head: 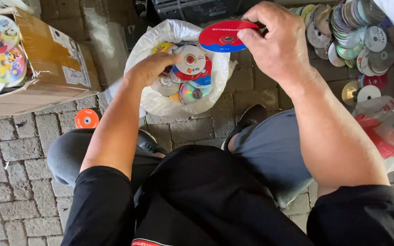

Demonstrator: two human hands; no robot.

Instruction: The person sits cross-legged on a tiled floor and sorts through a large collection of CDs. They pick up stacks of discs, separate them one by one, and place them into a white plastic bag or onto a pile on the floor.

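Far left: cardboard box (46, 64) holding printed discs. Orange disc (86, 119) lies on brick floor (19, 182). Left hand (153, 68) reaches into white plastic bag (160, 41), fingers curled onto disc pile (189, 77); exact grip unclear. Right hand (277, 41) pinches red-and-blue disc (224, 36) by its right edge, above the bag. Far right: loose disc heap (352, 32).

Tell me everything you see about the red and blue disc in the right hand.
The red and blue disc is round, glossy plastic, its upper part red and its lower part blue, with a small centre hole. It looks whole. The right hand pinches its right edge, holding it tilted above the white bag of discs, clear of them.
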